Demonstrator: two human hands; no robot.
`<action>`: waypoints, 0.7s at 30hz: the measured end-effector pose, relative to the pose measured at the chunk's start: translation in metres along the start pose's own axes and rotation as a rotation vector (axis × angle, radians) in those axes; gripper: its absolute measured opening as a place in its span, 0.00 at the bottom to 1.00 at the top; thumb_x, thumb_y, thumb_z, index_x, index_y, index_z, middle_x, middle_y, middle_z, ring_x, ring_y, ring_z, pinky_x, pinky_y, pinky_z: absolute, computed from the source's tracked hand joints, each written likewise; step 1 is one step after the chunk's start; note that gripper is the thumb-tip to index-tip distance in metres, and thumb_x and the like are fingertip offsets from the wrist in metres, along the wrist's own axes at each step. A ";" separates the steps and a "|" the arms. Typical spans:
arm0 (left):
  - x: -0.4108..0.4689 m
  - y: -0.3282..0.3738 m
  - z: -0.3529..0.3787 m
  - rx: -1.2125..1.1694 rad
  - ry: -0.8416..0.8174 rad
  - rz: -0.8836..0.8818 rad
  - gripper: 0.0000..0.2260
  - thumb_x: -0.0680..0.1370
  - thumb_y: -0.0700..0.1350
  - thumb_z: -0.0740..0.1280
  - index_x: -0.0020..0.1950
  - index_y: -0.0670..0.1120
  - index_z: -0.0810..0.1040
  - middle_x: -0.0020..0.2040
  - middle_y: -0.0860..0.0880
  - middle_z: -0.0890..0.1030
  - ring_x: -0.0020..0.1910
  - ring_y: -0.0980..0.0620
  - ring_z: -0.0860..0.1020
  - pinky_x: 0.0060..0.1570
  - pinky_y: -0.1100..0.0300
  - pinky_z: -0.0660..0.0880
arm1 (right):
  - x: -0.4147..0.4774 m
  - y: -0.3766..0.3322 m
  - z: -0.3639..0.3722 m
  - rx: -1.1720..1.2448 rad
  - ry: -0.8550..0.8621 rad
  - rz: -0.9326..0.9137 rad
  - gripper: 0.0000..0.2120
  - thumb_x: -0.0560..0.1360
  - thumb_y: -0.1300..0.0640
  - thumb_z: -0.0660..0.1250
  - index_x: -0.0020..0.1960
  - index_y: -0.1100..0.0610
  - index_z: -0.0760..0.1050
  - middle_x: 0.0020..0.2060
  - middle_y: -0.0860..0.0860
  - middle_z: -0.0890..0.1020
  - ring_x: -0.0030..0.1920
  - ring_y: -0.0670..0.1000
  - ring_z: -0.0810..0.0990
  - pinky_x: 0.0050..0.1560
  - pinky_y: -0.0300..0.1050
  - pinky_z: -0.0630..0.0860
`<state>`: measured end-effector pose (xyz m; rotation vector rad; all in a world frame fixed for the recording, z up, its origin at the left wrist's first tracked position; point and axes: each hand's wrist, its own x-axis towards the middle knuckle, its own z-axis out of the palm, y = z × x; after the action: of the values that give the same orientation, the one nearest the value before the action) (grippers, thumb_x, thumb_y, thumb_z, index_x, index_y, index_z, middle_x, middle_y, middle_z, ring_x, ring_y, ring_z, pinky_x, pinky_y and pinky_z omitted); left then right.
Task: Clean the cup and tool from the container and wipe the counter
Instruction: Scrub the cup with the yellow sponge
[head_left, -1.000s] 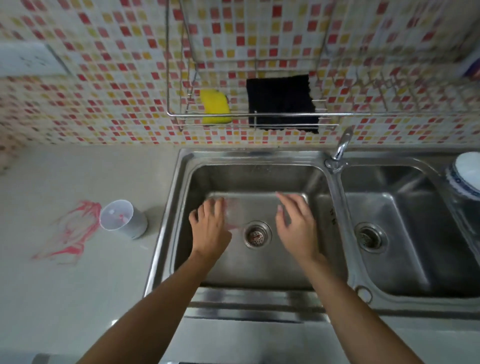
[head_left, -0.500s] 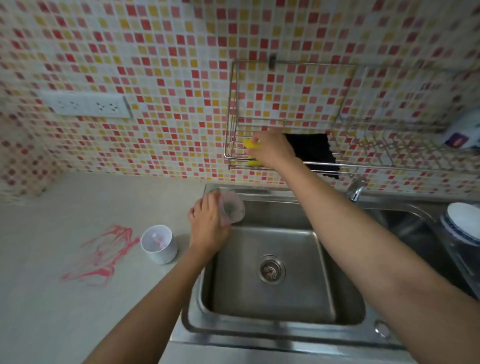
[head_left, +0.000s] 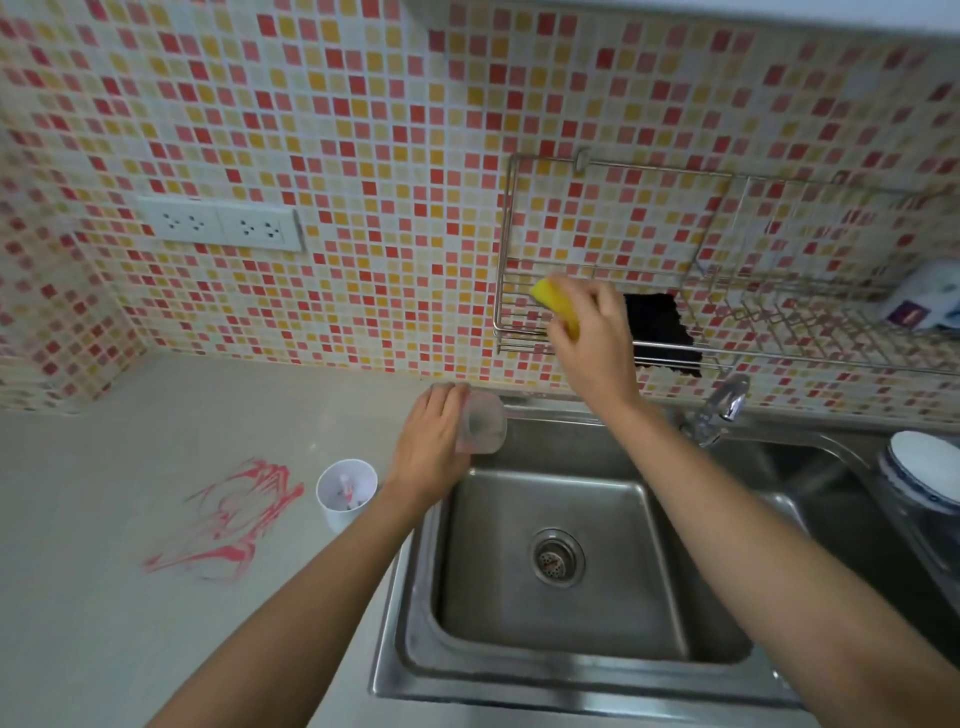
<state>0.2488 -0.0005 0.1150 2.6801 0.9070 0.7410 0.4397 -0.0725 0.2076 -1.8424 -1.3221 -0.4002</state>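
a: what sits at the left of the frame?
b: a red smear (head_left: 228, 519) spread on the pale counter (head_left: 104, 623), and just right of it a white container (head_left: 347, 493) standing upright with a small pink-and-white tool (head_left: 347, 491) inside it.

a: and the left hand?
b: the left hand (head_left: 434, 449) comes up from the bottom of the frame on a bare, nearly straight forearm. its back faces the camera, and the fingers are curled around a clear cup (head_left: 480, 423), clamped on it. the cup lies tilted on its side, mouth toward the right, at the upper left corner of the sink (head_left: 571, 670).

a: move to the middle and right.
b: the right hand (head_left: 592, 338) is stretched forward and up from the lower right, well above the basin, wrist bent slightly. its fingers are closed on a yellow sponge (head_left: 553, 301), pinching it at the left end of the wire rack (head_left: 519, 312) on the tiled wall. a black cloth (head_left: 660, 332) hangs in the rack just right of that hand.

a: farther right?
b: the tap (head_left: 719, 410) behind the sink, then a white bowl (head_left: 919, 473) with a blue rim at the right edge.
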 end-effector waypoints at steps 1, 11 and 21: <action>0.001 -0.002 -0.002 0.021 0.000 0.029 0.32 0.66 0.41 0.77 0.68 0.44 0.71 0.63 0.47 0.77 0.59 0.47 0.75 0.61 0.56 0.73 | -0.018 -0.003 -0.002 0.003 -0.015 -0.021 0.22 0.75 0.60 0.67 0.68 0.50 0.72 0.57 0.54 0.74 0.57 0.52 0.71 0.53 0.43 0.72; 0.019 0.006 -0.012 -0.021 -0.105 0.177 0.30 0.69 0.43 0.74 0.69 0.43 0.69 0.63 0.45 0.74 0.62 0.44 0.71 0.63 0.51 0.71 | -0.104 0.015 0.012 -0.265 -0.244 -0.413 0.19 0.67 0.64 0.75 0.57 0.53 0.82 0.56 0.52 0.82 0.49 0.57 0.77 0.49 0.52 0.77; 0.022 0.024 0.012 -0.015 -0.227 0.327 0.33 0.68 0.39 0.75 0.70 0.44 0.68 0.67 0.45 0.71 0.66 0.44 0.68 0.66 0.53 0.70 | -0.118 0.016 -0.008 -0.124 -0.562 -0.079 0.15 0.75 0.61 0.67 0.56 0.46 0.82 0.55 0.44 0.81 0.52 0.53 0.72 0.57 0.53 0.71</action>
<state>0.2824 -0.0066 0.1221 2.8576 0.4132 0.4831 0.4087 -0.1557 0.1274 -2.0989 -1.7779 0.0068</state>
